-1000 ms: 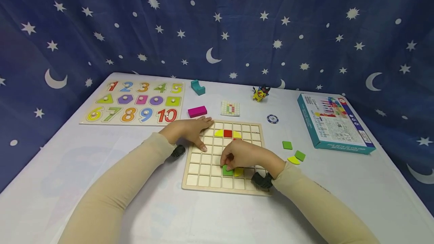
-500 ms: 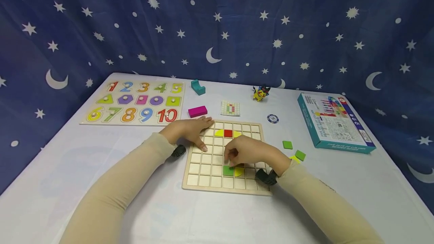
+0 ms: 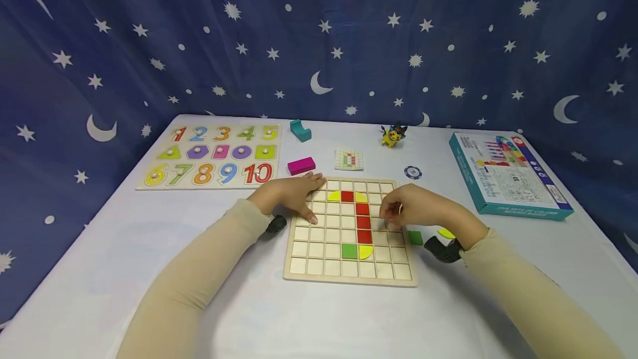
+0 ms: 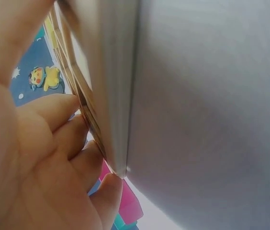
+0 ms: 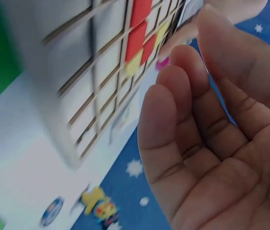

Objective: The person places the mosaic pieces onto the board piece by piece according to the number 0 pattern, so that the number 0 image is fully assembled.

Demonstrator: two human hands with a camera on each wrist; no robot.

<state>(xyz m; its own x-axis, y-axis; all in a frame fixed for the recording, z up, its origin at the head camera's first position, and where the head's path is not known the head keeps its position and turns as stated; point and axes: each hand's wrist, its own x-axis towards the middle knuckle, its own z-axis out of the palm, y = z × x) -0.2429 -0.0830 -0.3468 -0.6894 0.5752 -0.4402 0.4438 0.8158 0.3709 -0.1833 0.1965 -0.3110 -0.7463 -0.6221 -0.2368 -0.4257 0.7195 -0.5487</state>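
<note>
Your right hand (image 3: 416, 208) hovers empty, fingers loose, over the square wooden grid board (image 3: 350, 277); your left hand (image 3: 294, 194) presses it flat. Red, yellow and green tiles (image 3: 363, 222) sit placed; spare tiles (image 3: 415, 237) wait just right.

1. One wooden grid board (image 3: 299, 265) lies on the desk (image 3: 149, 248), with two hands over it: the left hand (image 3: 291, 195) and the right hand (image 3: 418, 209).
2. Four red tiles (image 3: 364, 222) sit in the board's cells.
3. Three yellow curved tiles (image 3: 365, 251) are set in the board; one more yellow piece (image 3: 446, 232) shows beside it.
4. One green tile (image 3: 349, 251) is in the board and one green tile (image 3: 415, 237) lies just off its edge.
5. One number puzzle board (image 3: 211, 157), one magenta block (image 3: 301, 165), one teal block (image 3: 301, 131), one pattern card (image 3: 349, 159), one toy figure (image 3: 392, 136), one round token (image 3: 412, 172) and one game box (image 3: 508, 176) are on the desk.
</note>
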